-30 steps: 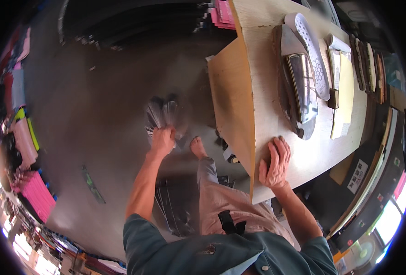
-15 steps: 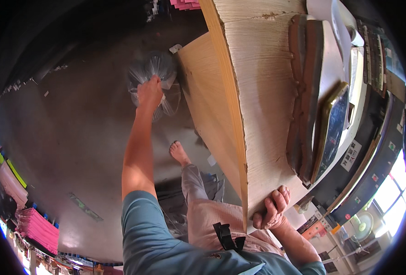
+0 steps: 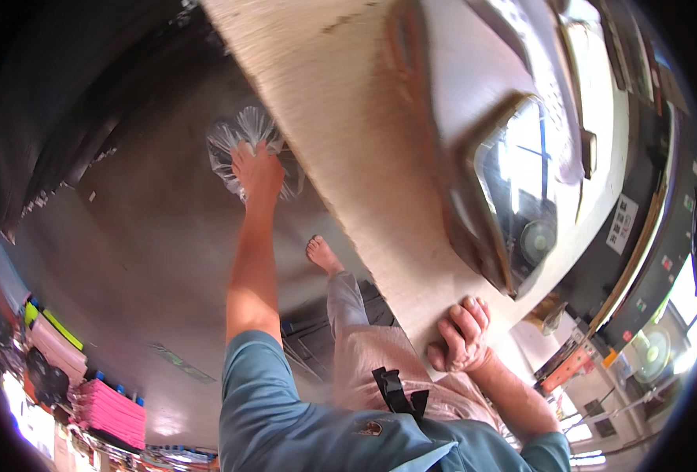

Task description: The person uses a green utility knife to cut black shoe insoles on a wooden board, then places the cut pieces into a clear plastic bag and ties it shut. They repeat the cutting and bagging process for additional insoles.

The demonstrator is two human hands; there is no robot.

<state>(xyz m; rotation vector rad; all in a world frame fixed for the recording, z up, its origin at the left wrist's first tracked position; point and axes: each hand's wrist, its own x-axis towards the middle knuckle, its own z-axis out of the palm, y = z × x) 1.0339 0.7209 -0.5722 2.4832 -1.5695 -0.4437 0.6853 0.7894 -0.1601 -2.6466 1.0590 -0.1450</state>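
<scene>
My left hand (image 3: 258,173) is stretched down beside the table and grips the gathered top of a clear plastic bag (image 3: 224,153) near the floor. The bag's contents cannot be made out. My right hand (image 3: 462,337) holds the near corner of the wooden tabletop (image 3: 348,157), its fingers curled over the top. Beyond that hand, brown-edged flat pieces (image 3: 415,86) lie stacked on the tabletop, blurred by motion. On them rests a phone-like glossy slab (image 3: 521,189) with a window and a fan mirrored in it.
My bare foot (image 3: 323,253) stands on the grey floor (image 3: 159,275), close to a dark folded pile (image 3: 332,326). Stacks of pink sheets (image 3: 111,411) are at the lower left. To the right are a dark panel (image 3: 639,252) and a standing fan (image 3: 652,352).
The view has tilted and come nearer the tabletop, which now covers more of the left side. My left hand still grips the bag, now partly behind my hand; my right hand keeps its hold.
</scene>
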